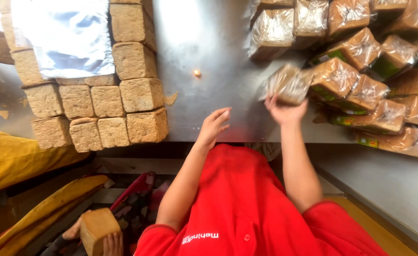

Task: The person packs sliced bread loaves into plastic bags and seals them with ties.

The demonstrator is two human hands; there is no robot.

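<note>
Right hand closed on the lower end of a bagged loaf, held just above the steel worktop beside the pile of wrapped loaves. The loaf is brown, sealed in clear, crinkled film, and blurred. Left hand lies open and empty, fingers loosely spread, near the worktop edge.

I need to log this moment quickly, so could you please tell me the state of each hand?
Left hand: open, fingers spread, holding nothing, over the steel table.
Right hand: closed on a bagged bread loaf.
</note>
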